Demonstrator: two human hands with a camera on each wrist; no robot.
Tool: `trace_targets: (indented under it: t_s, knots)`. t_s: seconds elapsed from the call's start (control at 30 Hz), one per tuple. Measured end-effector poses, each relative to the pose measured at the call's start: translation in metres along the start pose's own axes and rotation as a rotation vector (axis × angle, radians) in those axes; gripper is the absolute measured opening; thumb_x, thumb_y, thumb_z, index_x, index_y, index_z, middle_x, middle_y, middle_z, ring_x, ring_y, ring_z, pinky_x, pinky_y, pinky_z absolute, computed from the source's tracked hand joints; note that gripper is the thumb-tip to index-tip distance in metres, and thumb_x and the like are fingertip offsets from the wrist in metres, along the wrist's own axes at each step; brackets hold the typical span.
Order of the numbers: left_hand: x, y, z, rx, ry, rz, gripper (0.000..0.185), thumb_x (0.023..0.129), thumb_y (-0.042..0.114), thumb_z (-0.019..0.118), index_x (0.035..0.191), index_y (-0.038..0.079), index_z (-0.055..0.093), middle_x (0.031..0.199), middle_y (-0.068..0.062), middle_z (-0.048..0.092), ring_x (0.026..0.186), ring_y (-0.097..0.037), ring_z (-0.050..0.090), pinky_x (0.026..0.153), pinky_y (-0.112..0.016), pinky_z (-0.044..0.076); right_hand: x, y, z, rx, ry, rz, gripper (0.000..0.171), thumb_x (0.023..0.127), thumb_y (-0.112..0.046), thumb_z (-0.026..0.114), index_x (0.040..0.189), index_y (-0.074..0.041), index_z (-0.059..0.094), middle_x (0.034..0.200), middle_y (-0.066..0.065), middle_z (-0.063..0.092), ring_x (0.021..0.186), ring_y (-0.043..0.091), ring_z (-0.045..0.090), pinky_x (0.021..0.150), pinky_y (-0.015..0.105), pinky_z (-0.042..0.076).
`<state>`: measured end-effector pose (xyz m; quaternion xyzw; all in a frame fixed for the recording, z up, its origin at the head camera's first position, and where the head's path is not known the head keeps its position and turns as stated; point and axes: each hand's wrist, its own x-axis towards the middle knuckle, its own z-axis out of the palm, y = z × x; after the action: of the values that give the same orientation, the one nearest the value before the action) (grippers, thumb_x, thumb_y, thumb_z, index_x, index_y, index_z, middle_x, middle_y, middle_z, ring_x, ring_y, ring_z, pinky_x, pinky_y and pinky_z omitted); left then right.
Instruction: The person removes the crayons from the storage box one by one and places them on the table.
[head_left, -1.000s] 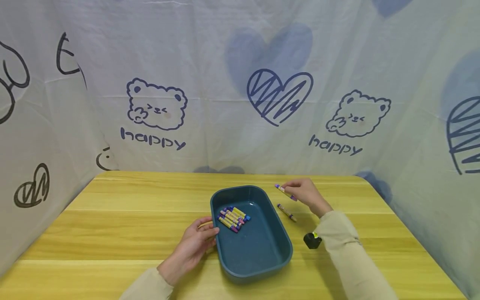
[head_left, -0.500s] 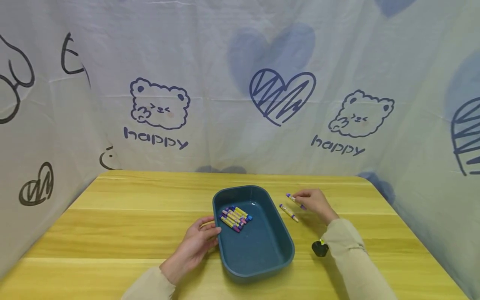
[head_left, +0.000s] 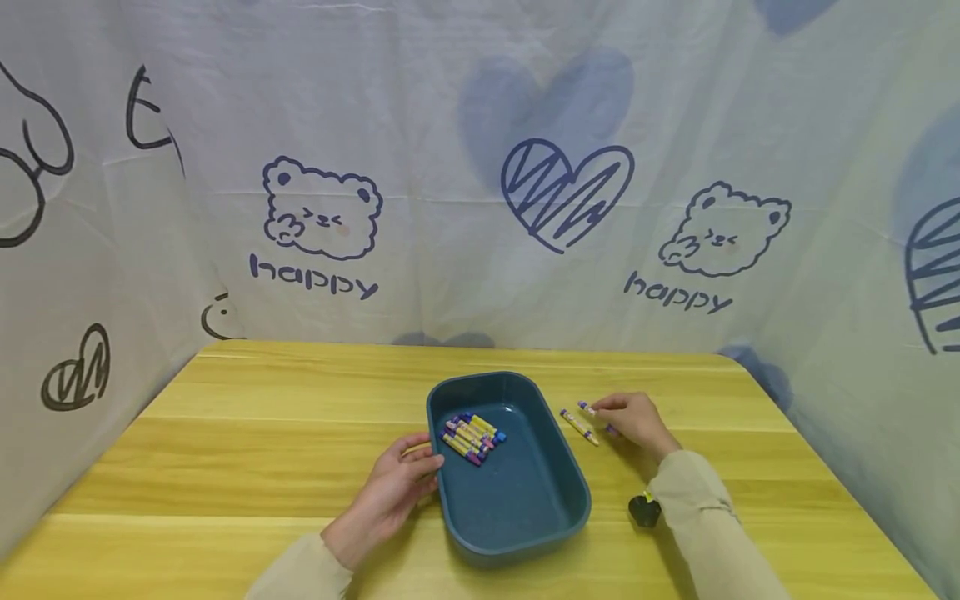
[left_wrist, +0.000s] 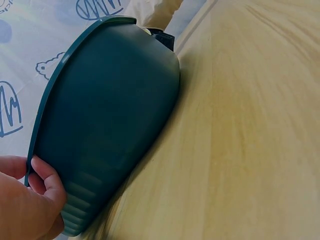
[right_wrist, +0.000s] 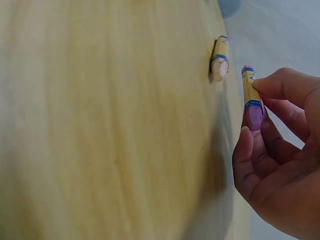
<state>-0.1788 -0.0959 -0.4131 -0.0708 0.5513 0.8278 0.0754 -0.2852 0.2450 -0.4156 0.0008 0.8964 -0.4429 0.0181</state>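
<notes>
A dark teal plastic box (head_left: 528,496) stands in the middle of the table. My left hand (head_left: 393,487) grips its left rim, thumb and fingers on either side of the wall, as the left wrist view of the box (left_wrist: 110,100) also shows. Several crayons (head_left: 468,437) in yellow wrappers lie bunched in the box's left part. To the right of the box, my right hand (head_left: 636,421) pinches a purple crayon (right_wrist: 251,97) between thumb and fingers, low over the table. Beside it lies a loose pale-tipped crayon (head_left: 579,427), near the box's right wall.
The wood-patterned table (head_left: 262,433) reaches back to a white cloth (head_left: 442,267) printed with bears and hearts. Cloth also hangs at both sides. A small black object (head_left: 644,510) shows at the right sleeve (head_left: 708,508).
My right hand has come right and nearer with the purple crayon, down beside the loose one. The left hand keeps its grip on the box. The head view has shifted slightly.
</notes>
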Motion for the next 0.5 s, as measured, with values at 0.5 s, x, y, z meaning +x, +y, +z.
trace_targets:
  t_s: [0.5]
  knots:
    - [-0.0001,-0.0006,-0.0013,-0.009,-0.012,0.008,0.049,0.087,-0.01,0.058,0.13,-0.009,0.036,0.093,-0.005,0.053,0.074,-0.011,0.053,0.064,-0.022,0.047,-0.0041,0.0038,0.0032,-0.046,0.016,0.018,0.021,0.088,-0.011,0.068,0.104,0.002,0.072,0.108,0.021,0.066,0.077,0.019,0.057,0.066,0.032,0.048]
